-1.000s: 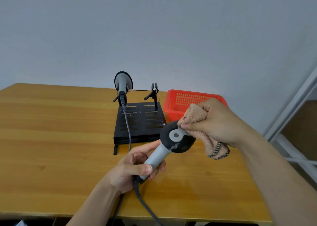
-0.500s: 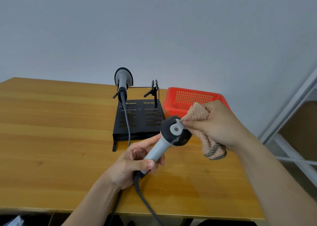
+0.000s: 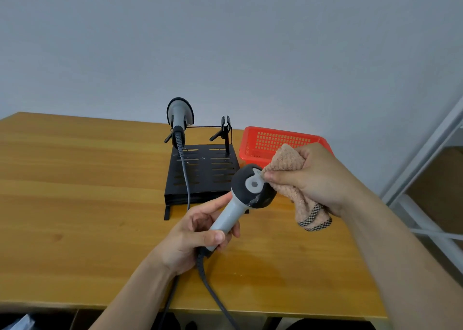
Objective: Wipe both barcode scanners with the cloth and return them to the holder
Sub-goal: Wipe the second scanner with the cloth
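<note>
My left hand (image 3: 198,237) grips the grey handle of a barcode scanner (image 3: 246,191), whose black head points up and away over the table. My right hand (image 3: 310,176) holds a bunched tan cloth (image 3: 288,164) and presses it against the right side of that scanner's head; the cloth's checked hem hangs below my palm. A second scanner (image 3: 180,119) stands in the left cradle of the black metal holder (image 3: 215,176), its cable trailing down over the base. The holder's right cradle (image 3: 225,129) stands empty.
A red plastic basket (image 3: 260,141) sits right behind my right hand, beside the holder. The wooden table (image 3: 75,204) stretches left. The held scanner's cable (image 3: 213,292) drops over the front edge. A white metal frame (image 3: 426,159) stands at the right.
The cloth and my right-hand fingers slid slightly up along the scanner head. The whole scene has shifted a little in the picture as my head moved.
</note>
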